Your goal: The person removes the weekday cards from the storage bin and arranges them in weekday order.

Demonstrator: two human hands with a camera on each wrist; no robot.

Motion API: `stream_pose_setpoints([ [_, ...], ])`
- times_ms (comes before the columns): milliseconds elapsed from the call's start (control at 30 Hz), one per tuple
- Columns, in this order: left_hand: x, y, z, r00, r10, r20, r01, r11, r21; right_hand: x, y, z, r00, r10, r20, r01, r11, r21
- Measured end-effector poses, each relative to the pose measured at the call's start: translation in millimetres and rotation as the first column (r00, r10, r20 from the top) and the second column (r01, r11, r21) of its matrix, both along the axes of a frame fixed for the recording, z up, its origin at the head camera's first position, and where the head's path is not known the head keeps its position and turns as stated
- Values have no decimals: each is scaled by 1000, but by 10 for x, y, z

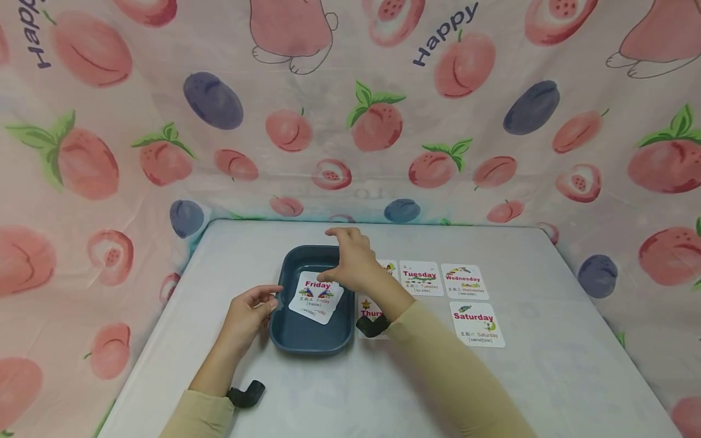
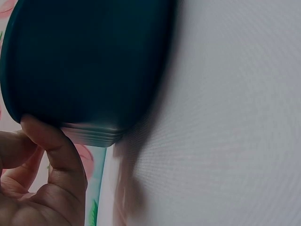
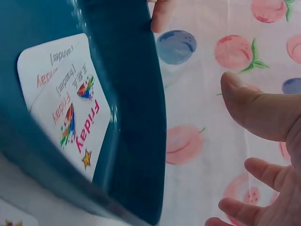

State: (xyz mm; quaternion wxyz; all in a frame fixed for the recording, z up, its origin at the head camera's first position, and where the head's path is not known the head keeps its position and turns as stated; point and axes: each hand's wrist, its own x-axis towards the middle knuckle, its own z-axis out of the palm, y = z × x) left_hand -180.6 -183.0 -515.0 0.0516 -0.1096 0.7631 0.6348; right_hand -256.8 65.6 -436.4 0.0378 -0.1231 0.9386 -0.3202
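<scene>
In the head view, the blue tray (image 1: 312, 339) stood slightly below and left of centre frame and contained the Friday card (image 1: 316, 291), which overlapped a second card (image 1: 323, 317). The left hand (image 1: 249, 313) was clamped on the tray's left edge. The right hand (image 1: 358, 261), thumb and fingers apart, appeared over its upper-right corner. The Saturday card (image 1: 476, 325) lay at lower right.

The left hand (image 2: 51, 195) touches a dark blue tray (image 2: 89, 61) at its left end, thumb bent with its tip against the rim. Pale ridges show on the tray just beside the thumb. A soft shadow falls on the white table (image 2: 230, 117); beyond its far edge hangs fruit-patterned cloth (image 2: 90, 160).
</scene>
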Motion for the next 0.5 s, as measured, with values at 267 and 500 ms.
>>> stream_pose_setpoints([
  [267,-8,-6,-9,1000,-12,7,12,1000,9,-30,-201,-52,1000,7,2,-7,997,80],
  [500,-8,-15,-12,1000,-9,14,9,1000,-11,-25,-350,-105,1000,19,15,-21,991,135],
])
